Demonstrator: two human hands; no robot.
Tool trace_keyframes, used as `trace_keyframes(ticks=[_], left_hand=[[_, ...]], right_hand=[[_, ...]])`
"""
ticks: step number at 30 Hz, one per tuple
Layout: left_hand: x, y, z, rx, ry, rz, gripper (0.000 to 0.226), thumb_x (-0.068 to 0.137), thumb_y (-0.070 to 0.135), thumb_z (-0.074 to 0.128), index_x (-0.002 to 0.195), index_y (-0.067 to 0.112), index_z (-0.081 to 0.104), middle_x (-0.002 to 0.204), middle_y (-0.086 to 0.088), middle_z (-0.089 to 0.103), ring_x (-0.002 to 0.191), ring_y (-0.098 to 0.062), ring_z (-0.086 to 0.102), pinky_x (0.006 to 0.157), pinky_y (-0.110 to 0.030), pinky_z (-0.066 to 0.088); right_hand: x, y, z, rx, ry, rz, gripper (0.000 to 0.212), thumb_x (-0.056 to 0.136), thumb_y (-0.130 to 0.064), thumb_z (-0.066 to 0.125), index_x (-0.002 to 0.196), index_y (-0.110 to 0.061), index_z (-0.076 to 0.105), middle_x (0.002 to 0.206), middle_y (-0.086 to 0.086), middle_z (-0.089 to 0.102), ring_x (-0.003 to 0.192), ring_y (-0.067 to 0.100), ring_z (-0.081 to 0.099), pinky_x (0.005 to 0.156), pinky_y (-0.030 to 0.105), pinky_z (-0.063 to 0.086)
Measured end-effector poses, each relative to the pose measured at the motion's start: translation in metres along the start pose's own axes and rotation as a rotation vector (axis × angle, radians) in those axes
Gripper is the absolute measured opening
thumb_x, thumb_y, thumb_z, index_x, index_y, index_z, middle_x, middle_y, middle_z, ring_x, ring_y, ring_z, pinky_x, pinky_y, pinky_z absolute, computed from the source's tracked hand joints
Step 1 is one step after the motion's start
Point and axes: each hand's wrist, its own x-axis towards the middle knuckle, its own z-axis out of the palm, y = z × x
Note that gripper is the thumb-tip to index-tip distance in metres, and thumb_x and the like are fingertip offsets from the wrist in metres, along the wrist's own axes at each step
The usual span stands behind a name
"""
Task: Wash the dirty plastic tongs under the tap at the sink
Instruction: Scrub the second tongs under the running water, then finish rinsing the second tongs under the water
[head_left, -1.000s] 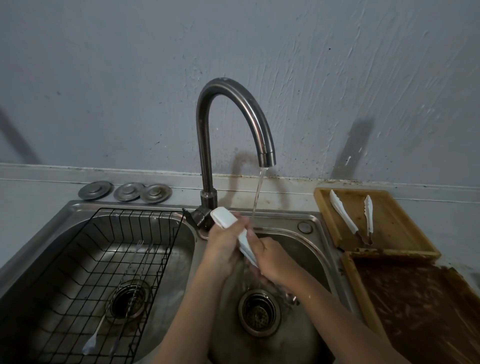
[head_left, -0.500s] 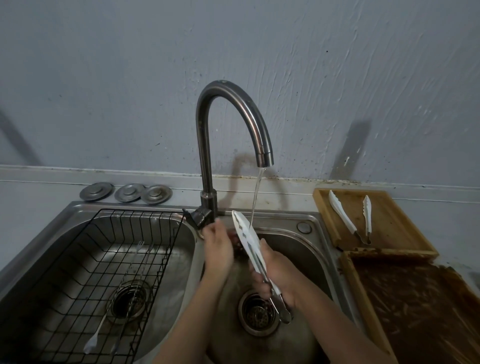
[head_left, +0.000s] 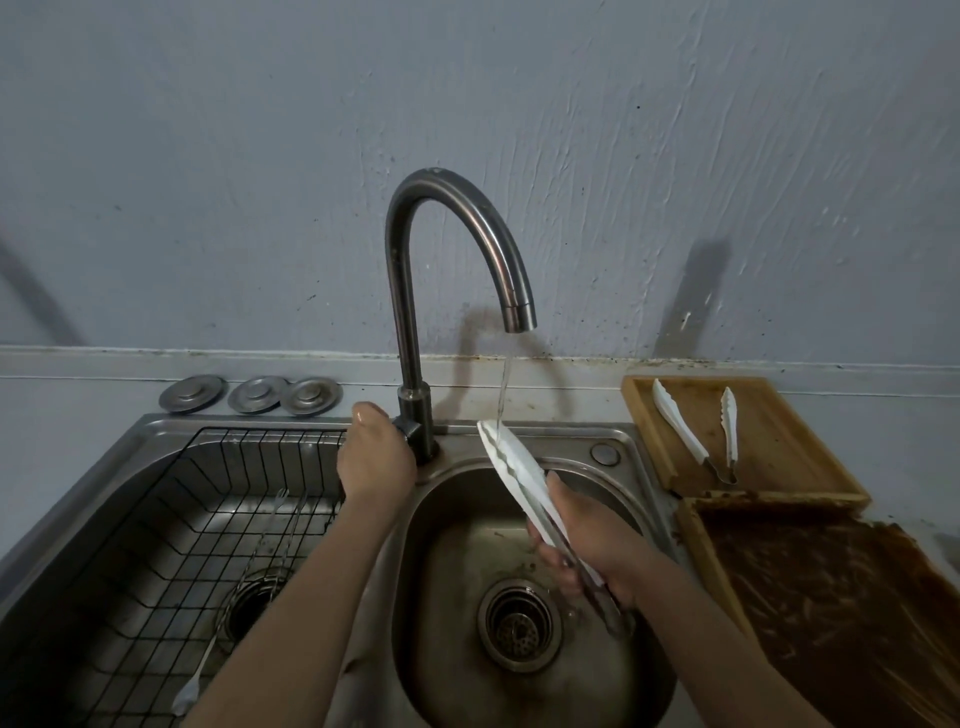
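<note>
White plastic tongs (head_left: 511, 460) with zigzag edges; dark grey metal tap (head_left: 410, 332); steel-grey sink (head_left: 618, 441); black grid-pattern wire rack (head_left: 171, 499); pale bluish-grey streaked wall (head_left: 260, 156); light brown wooden tray (head_left: 769, 441); second tray (head_left: 831, 597) smeared dark brown.

White plastic tongs (head_left: 524, 480) tilted, scalloped tips under the tap's (head_left: 457, 249) stream.

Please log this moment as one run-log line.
right hand: holds tongs under running tap | left hand: at tap lever | step: rinsing
</note>
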Motion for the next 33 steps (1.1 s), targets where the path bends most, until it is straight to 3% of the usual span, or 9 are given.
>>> trace_keyframes(ticks=[8,13,16,19,22,24,27,29,33], left_hand=[[0.008,0.01,-0.006,0.077,-0.051,0.005,0.017,0.089,0.001,0.046,0.106,0.0,0.041,0.106,-0.021,0.062,0.097,-0.036,0.063,0.076,-0.041,0.048],[0.006,0.011,-0.007,0.029,-0.087,-0.035,0.022,0.087,0.001,0.052,0.105,0.002,0.039,0.108,-0.02,0.06,0.098,-0.036,0.061,0.077,-0.043,0.048],[0.003,0.008,-0.007,-0.054,-0.115,-0.04,0.028,0.083,-0.002,0.056,0.097,0.007,0.033,0.105,-0.021,0.057,0.09,-0.034,0.057,0.074,-0.042,0.048],[-0.001,0.01,-0.002,-0.253,-0.183,-0.118,0.052,0.077,-0.004,0.064,0.117,0.003,0.032,0.117,-0.025,0.051,0.106,-0.038,0.054,0.085,-0.047,0.05],[-0.026,0.029,0.011,-0.179,-0.192,-0.242,0.088,0.08,0.007,0.063,0.144,-0.008,0.004,0.154,-0.029,0.004,0.143,-0.043,0.004,0.117,-0.054,0.013],[-0.052,0.056,0.023,-0.21,-0.097,-0.138,0.085,0.083,0.008,0.057,0.145,-0.007,0.001,0.155,-0.026,-0.013,0.143,-0.039,-0.016,0.115,-0.054,-0.004],[-0.077,0.097,0.04,-0.258,-0.088,0.108,0.071,0.083,0.004,0.054,0.143,0.006,0.017,0.156,-0.017,-0.001,0.145,-0.034,-0.004,0.116,-0.05,-0.002],[-0.078,0.118,0.052,-0.244,-0.172,0.295,0.057,0.084,0.004,0.051,0.136,0.02,0.033,0.149,-0.003,0.024,0.141,-0.021,0.017,0.116,-0.042,0.007],[-0.072,0.152,0.076,-0.168,-0.415,0.613,0.03,0.091,0.011,0.043,0.104,0.031,0.062,0.11,0.013,0.061,0.112,-0.004,0.05,0.113,-0.037,0.024]], right_hand=[[0.004,0.001,0.003,-0.132,0.436,-0.384,0.061,0.091,-0.055,0.02,0.074,-0.008,0.056,0.05,-0.001,0.051,0.038,0.009,0.046,0.038,0.02,0.04],[0.019,0.031,0.002,-0.827,0.366,-0.003,0.055,0.097,-0.051,0.027,0.066,-0.013,0.052,0.06,-0.001,0.052,0.055,0.01,0.053,0.048,0.021,0.038],[0.015,0.034,0.007,-0.773,0.352,0.006,0.056,0.094,-0.056,0.027,0.061,-0.017,0.047,0.06,-0.001,0.054,0.053,0.01,0.054,0.057,0.025,0.048],[0.01,0.023,-0.001,-0.619,0.293,0.053,0.072,0.091,-0.062,0.023,0.091,-0.002,0.063,0.063,0.008,0.062,0.051,0.017,0.059,0.064,0.031,0.054],[0.007,0.007,-0.02,-0.407,0.328,0.041,0.074,0.089,-0.066,0.02,0.112,-0.008,0.058,0.077,0.016,0.067,0.063,0.022,0.064,0.066,0.035,0.056],[0.007,-0.005,-0.041,-0.256,0.377,0.05,0.073,0.088,-0.068,0.021,0.124,-0.011,0.051,0.087,0.015,0.067,0.069,0.021,0.065,0.064,0.032,0.056],[0.012,-0.02,-0.083,-0.262,0.48,0.047,0.084,0.082,-0.073,0.026,0.126,-0.006,0.051,0.111,0.018,0.064,0.095,0.026,0.065,0.084,0.038,0.054],[0.015,-0.023,-0.113,-0.266,0.545,0.02,0.09,0.073,-0.078,0.035,0.131,-0.01,0.048,0.127,0.016,0.058,0.109,0.028,0.059,0.091,0.044,0.051],[0.028,-0.016,-0.169,-0.356,0.779,0.045,0.071,0.089,-0.051,0.05,0.141,-0.008,0.03,0.134,0.016,0.046,0.086,0.021,0.056,0.052,0.024,0.048]])
